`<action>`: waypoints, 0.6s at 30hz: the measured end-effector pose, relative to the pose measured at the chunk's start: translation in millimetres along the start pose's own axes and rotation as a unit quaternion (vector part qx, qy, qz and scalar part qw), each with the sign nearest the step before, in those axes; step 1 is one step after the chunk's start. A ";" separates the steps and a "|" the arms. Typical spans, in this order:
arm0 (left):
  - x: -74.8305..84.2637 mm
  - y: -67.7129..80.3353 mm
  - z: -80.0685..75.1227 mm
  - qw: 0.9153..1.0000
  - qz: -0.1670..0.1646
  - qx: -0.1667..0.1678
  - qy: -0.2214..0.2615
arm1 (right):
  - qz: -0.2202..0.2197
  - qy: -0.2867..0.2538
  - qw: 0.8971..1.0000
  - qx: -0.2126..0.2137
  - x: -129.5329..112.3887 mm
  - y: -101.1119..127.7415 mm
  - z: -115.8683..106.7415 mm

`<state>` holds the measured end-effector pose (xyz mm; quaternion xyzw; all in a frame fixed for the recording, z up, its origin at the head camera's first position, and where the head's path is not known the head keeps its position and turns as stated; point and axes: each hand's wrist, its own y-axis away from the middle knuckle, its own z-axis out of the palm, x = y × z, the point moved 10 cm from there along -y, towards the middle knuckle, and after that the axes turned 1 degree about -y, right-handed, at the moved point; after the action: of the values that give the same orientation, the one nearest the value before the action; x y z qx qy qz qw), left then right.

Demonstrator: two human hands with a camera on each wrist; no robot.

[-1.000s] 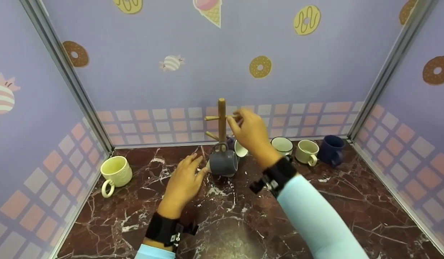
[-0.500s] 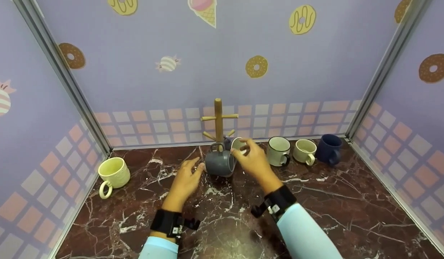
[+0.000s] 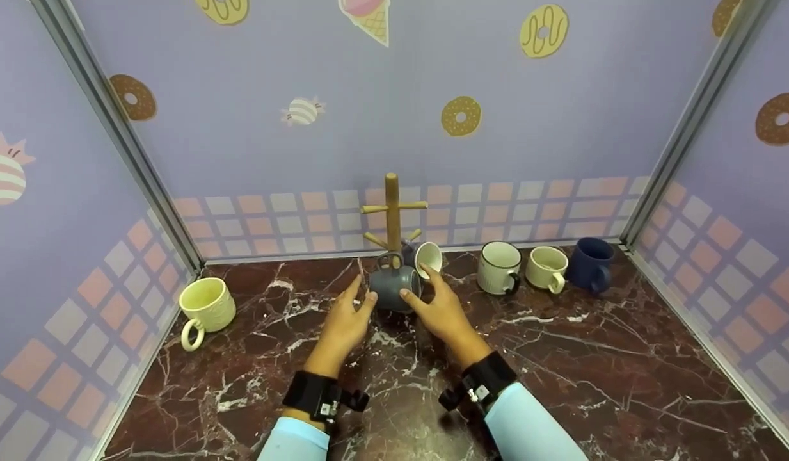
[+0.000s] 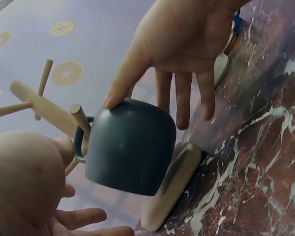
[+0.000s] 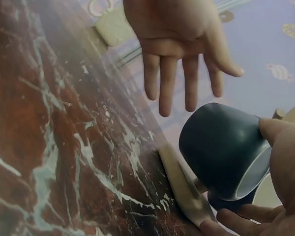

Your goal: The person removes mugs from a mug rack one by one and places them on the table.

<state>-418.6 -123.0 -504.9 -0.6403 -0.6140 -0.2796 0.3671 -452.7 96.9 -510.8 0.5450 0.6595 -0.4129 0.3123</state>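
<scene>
A wooden mug tree stands at the back middle of the marble table. A grey mug hangs by its handle from a low front peg, and a white mug hangs tilted on the right side. My left hand hovers open just left of the grey mug, fingers straight and apart from it. My right hand is open on the mug's right side. Its thumb rests on the grey mug, above the tree's base.
A pale yellow cup sits at the far left by the wall. Along the back right stand a white mug with a dark rim, a cream mug and a navy mug. Walls close in three sides.
My right hand came down from the tree's upper peg to the grey mug's right side. My left hand edged closer to the mug from the left.
</scene>
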 end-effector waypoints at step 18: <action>9.5 5.3 24.7 0.999 -0.015 -0.008 0.046 | -0.040 -0.070 0.995 -0.055 -3.9 -0.9 18.4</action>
<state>-414.7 -97.2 -512.0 -0.6202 -0.6038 -0.3197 0.3855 -453.5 78.8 -515.9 0.4699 0.6793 -0.4250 0.3704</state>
